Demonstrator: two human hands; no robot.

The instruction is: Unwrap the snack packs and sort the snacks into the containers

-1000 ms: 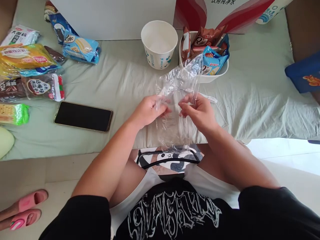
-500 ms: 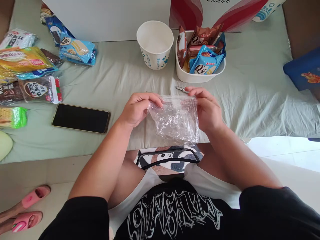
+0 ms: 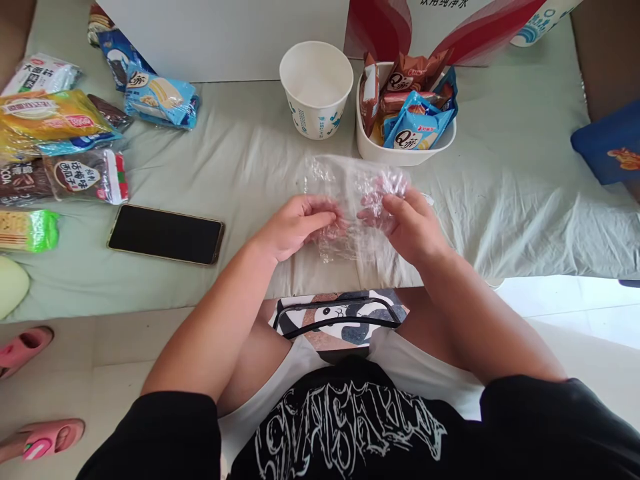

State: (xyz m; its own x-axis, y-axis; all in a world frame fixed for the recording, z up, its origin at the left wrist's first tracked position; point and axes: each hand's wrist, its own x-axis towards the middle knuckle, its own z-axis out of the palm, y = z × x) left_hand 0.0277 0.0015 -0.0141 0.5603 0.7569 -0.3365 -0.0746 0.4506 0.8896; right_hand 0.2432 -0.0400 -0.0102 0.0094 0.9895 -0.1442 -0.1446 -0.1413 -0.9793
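Two bare hands meet at the middle of the frame over a crumpled clear plastic bag (image 3: 353, 200). The left hand (image 3: 295, 227) pinches the bag's left part, its fingertips curled into the film; the right hand (image 3: 407, 223) grips the right part, fingers partly seen through the plastic. The hands sit close together, both clamped on the bag, which is held just above the pale green sheet (image 3: 240, 167) covering the surface.

Just beyond the bag, toward the top centre, a white paper cup (image 3: 317, 90) stands upright. Right beside it on the right is a white tub (image 3: 405, 155) holding several snack packets, brown and blue. A small pale object peeks out from behind the right hand on the sheet; what it is cannot be told.

At left of the frame a dark phone (image 3: 166, 234) lies face up on the sheet, well apart from the hands. More snack packets (image 3: 60, 127) are scattered in the upper left. A blue item (image 3: 607, 143) lies at the right edge. Pink slippers (image 3: 43, 437) show on the floor at the lower left.
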